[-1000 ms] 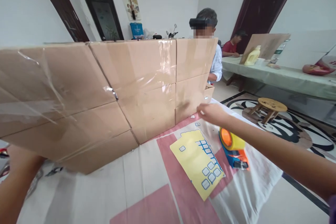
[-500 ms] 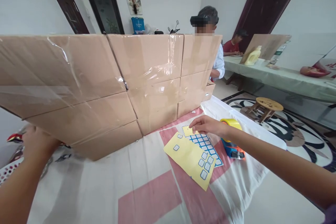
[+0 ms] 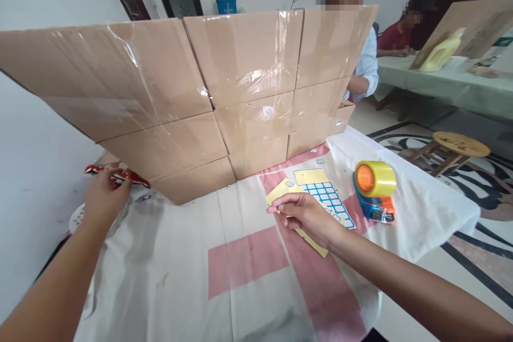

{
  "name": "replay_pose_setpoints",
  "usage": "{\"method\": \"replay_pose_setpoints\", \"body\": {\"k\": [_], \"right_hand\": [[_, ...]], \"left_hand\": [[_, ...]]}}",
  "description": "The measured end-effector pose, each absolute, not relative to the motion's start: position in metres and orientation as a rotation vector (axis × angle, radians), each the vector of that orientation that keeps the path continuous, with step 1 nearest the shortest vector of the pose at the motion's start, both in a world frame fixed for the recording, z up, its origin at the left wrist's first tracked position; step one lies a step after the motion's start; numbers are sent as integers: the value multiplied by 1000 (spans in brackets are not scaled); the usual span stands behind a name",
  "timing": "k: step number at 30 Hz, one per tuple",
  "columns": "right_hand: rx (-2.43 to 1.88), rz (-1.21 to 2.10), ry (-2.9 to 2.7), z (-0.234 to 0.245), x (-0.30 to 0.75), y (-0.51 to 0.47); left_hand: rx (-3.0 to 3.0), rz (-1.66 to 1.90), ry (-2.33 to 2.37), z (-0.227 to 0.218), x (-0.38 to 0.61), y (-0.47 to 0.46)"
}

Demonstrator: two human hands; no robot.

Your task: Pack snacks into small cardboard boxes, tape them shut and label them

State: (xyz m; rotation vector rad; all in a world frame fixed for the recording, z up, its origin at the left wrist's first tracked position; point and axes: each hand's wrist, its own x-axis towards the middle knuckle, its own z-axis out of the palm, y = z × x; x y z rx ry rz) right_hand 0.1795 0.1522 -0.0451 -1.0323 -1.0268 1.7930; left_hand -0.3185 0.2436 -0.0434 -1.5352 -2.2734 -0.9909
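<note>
My left hand (image 3: 105, 192) is closed around a slim red, black and white object (image 3: 134, 177) by the lower left edge of the cardboard panel (image 3: 256, 112). Its exact kind I cannot make out. My right hand (image 3: 306, 216) hovers above the tablecloth with thumb and forefinger pinched on a tiny blue-edged piece, seemingly a small sticker (image 3: 278, 205). Beneath that hand lies a yellow backing sheet (image 3: 315, 243), partly covered. Behind it rests a sheet of blue-edged blank label stickers (image 3: 326, 195) with a yellow top strip.
A tape dispenser (image 3: 372, 206) with a yellow roll (image 3: 385, 177) stands on the right. Loose stickers (image 3: 320, 161) lie near the panel's foot. Two people sit beyond, one behind the panel. A wooden stool (image 3: 460, 144) is on the floor at right.
My right hand has drawn back from the sticker sheets toward me and left, fingertips pinched. My left hand has come up, showing the red object. The view has tilted down.
</note>
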Motion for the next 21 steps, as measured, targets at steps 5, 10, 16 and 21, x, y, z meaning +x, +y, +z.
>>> {"method": "replay_pose_setpoints", "body": {"k": [5,10,16,21], "right_hand": [[-1050,1741,-1165,-65,163,152],[-1059,1755,-1257,-73,153,145],[-1087,1625,-1303,-95,142,140],[-1152,1497,-1440,-112,136,133]], "left_hand": [[-1570,-1058,-2159,-63,-298,208],[-1620,-1150,-2072,-91,-268,186],[-1680,-1320,-1955,-91,-240,177],[-1932,-1397,-1594,-79,-139,131]]}}
